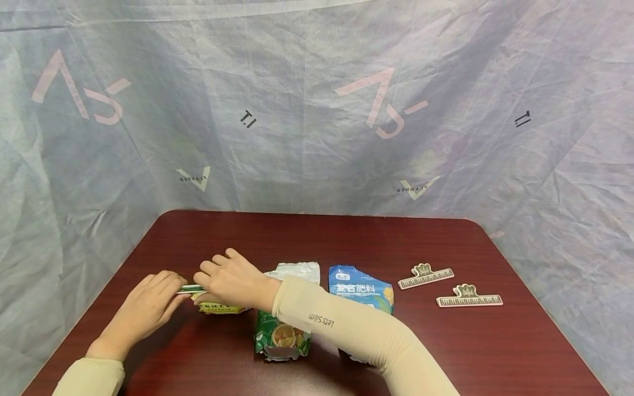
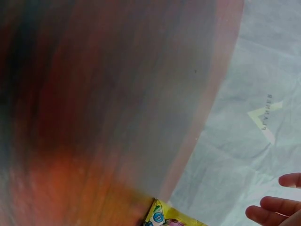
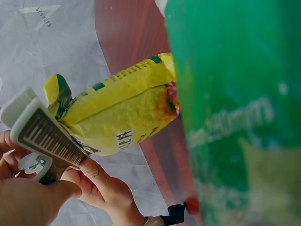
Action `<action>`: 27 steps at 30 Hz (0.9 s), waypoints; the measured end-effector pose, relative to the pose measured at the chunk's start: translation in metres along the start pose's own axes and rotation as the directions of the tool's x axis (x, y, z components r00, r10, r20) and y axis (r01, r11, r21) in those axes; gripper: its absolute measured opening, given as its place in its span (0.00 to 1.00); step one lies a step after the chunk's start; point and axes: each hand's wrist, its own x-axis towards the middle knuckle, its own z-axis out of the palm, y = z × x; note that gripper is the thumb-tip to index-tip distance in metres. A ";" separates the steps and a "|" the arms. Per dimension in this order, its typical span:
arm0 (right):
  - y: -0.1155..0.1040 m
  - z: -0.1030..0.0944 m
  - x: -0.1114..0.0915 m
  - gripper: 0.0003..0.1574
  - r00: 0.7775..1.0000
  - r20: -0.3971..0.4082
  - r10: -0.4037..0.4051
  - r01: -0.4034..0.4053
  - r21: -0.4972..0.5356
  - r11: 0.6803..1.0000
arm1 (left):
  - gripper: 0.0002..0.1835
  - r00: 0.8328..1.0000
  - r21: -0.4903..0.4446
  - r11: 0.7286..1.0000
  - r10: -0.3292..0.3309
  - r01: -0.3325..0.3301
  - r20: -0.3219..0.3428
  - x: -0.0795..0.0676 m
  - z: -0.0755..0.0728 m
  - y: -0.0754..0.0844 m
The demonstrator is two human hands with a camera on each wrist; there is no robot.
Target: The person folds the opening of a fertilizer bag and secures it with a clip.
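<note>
A yellow bag (image 3: pixel 120 110) with green corners stands under both hands, mostly hidden by them in the head view. A long pale bag clip (image 3: pixel 51 136) with a dark striped face lies across its top edge. My right hand (image 1: pixel 230 280) grips the clip's handle, thumb on the clip in the right wrist view. At the clip's left end, my left hand (image 1: pixel 156 300) pinches the bag's top, thumb tip beside the clip. In the left wrist view only the bag's printed corner (image 2: pixel 160 216) and some fingertips (image 2: pixel 261 214) of the right hand show.
Under the right forearm stand a green bag (image 1: pixel 277 335) with orange fruit printed on it and a blue bag (image 1: pixel 356 286). Two more bag clips (image 1: pixel 427 275) (image 1: pixel 469 297) lie to their right on the dark red table (image 1: pixel 525 352). A grey cloth (image 1: pixel 302 137) hangs behind.
</note>
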 end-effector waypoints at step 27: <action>0.022 0.004 -0.035 0.27 0.991 0.132 0.001 -0.006 0.033 0.999 | 0.25 1.000 -0.010 1.000 -0.020 0.020 0.000 0.003 -0.001 0.001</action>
